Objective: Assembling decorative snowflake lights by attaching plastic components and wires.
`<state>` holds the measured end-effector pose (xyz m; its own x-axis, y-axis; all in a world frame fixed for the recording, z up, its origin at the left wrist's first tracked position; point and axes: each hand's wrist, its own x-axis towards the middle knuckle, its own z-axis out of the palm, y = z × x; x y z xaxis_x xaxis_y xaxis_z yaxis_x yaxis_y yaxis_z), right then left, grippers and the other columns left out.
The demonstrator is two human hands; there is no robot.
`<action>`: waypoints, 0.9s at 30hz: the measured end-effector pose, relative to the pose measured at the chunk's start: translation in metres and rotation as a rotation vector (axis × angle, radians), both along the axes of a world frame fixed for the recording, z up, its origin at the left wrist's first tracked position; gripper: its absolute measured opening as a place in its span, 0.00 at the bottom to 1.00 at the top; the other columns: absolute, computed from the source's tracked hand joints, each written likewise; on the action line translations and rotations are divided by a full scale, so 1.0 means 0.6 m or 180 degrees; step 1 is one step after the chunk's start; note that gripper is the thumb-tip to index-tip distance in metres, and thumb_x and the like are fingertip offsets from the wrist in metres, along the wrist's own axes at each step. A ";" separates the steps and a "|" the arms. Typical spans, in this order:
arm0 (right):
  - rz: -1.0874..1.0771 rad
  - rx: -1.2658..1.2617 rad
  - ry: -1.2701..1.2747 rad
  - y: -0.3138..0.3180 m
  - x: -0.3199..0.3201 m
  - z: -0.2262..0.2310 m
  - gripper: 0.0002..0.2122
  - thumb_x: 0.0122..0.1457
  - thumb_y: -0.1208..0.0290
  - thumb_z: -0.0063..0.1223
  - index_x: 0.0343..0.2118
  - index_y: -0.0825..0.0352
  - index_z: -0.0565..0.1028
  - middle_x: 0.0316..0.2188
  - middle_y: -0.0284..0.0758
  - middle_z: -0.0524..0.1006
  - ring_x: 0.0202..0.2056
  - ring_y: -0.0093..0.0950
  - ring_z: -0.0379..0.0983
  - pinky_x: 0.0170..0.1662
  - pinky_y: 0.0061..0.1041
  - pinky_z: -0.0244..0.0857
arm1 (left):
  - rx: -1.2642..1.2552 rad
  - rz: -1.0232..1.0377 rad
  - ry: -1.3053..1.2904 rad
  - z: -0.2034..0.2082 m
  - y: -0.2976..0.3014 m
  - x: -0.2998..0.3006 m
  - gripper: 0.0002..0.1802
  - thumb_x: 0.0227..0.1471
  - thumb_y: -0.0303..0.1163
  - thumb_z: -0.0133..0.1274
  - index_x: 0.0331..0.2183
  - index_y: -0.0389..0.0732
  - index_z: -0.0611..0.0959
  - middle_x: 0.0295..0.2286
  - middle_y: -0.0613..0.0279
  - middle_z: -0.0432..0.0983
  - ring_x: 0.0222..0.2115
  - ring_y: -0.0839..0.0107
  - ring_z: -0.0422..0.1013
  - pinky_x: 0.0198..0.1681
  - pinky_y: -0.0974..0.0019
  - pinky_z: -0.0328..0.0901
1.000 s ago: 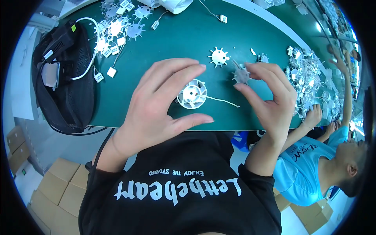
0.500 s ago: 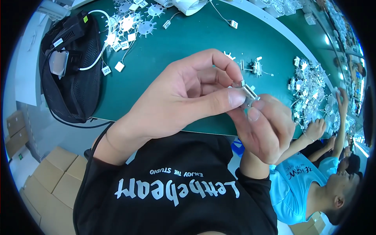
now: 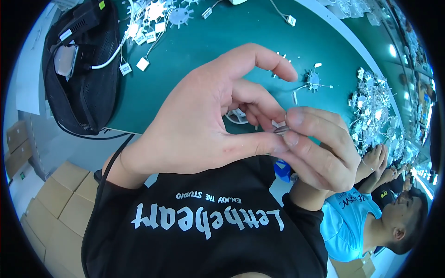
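From the head view, my two bare hands meet above the near side of a green counter [image 3: 222, 41], fingertips closed on a small part [image 3: 281, 130] that they mostly hide. My left hand [image 3: 199, 116] pinches it from the left between thumb and bent fingers, the index finger raised clear. My right hand [image 3: 320, 148] grips it from the right, thumb and forefinger pressed together at its edge. Beneath my left hand, a white fan wheel [image 3: 237, 116] shows only in part on the counter.

Just beyond my right hand lies a spoked disc [image 3: 313, 80] with thin leads; a small white piece [image 3: 317, 65] sits near it. Farther right, a heap of clear and white parts [image 3: 371, 104] spreads along the counter. At far left, more spoked discs [image 3: 180, 17] lie among wired white blocks [image 3: 143, 64], near a black mesh bag [image 3: 102, 92] holding a device with a glossy face [image 3: 67, 60]. To my right, a co-worker in a light blue shirt [image 3: 343, 227] has hands near the heap. Cardboard boxes [image 3: 60, 194] stand at near left, below counter level.
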<state>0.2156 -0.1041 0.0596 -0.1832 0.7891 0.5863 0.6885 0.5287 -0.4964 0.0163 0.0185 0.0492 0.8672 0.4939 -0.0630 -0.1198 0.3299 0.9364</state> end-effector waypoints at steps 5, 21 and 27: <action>-0.0843 -0.0277 0.0218 -0.010 -0.017 -0.008 0.20 0.41 0.74 0.80 0.39 0.72 0.86 0.41 0.46 0.86 0.38 0.37 0.85 0.38 0.29 0.77 | 0.2464 0.0597 0.0255 -0.026 0.020 -0.022 0.36 0.43 0.21 0.75 0.55 0.35 0.80 0.48 0.55 0.83 0.44 0.63 0.81 0.48 0.64 0.75; -0.0650 -0.0722 0.0536 -0.001 -0.044 -0.078 0.26 0.40 0.73 0.83 0.44 0.77 0.84 0.46 0.50 0.82 0.45 0.39 0.80 0.45 0.30 0.74 | 0.2854 0.0842 0.0526 -0.081 -0.008 -0.031 0.32 0.36 0.26 0.78 0.45 0.39 0.81 0.47 0.56 0.85 0.44 0.55 0.82 0.47 0.60 0.76; -0.0821 -0.0880 0.0904 -0.015 -0.056 -0.075 0.26 0.42 0.74 0.82 0.46 0.77 0.84 0.46 0.50 0.82 0.45 0.40 0.80 0.45 0.31 0.74 | 0.3036 0.0759 0.0349 -0.088 -0.002 -0.031 0.32 0.36 0.25 0.78 0.45 0.40 0.81 0.47 0.55 0.85 0.44 0.56 0.82 0.47 0.60 0.76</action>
